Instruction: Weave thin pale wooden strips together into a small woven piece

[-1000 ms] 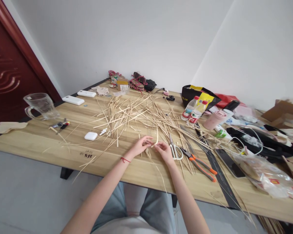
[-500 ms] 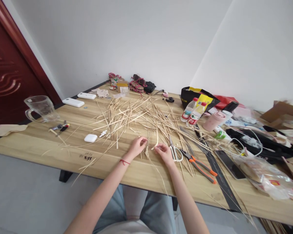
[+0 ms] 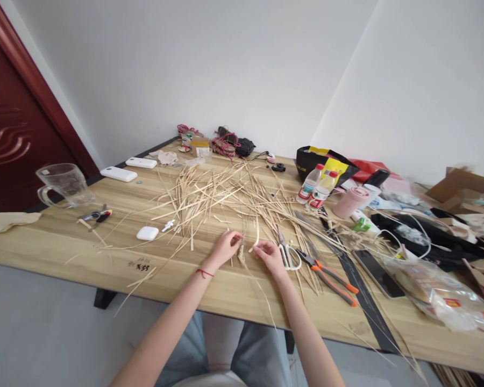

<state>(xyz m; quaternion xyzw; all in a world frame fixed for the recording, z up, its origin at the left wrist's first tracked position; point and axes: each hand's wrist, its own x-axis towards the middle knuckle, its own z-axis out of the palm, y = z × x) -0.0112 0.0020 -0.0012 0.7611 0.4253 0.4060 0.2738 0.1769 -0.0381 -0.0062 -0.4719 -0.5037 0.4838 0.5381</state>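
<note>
On the bench's (image 3: pixel 84 274) near middle, the right hand (image 3: pixel 269 256) pinches a pale, flat, slightly curved strip (image 3: pixel 257 231). The left hand (image 3: pixel 226 248), fingers narrowed, meets a tan, thin-tailed bundle (image 3: pixel 241 257); its grip is unclear.

Thin red cord bracelet (image 3: pixel 204 273) just behind left grip (image 3: pixel 226 247). Pale blue trousers (image 3: pixel 260 352), light greyish top (image 3: pixel 210 380), both well below grip.
</note>
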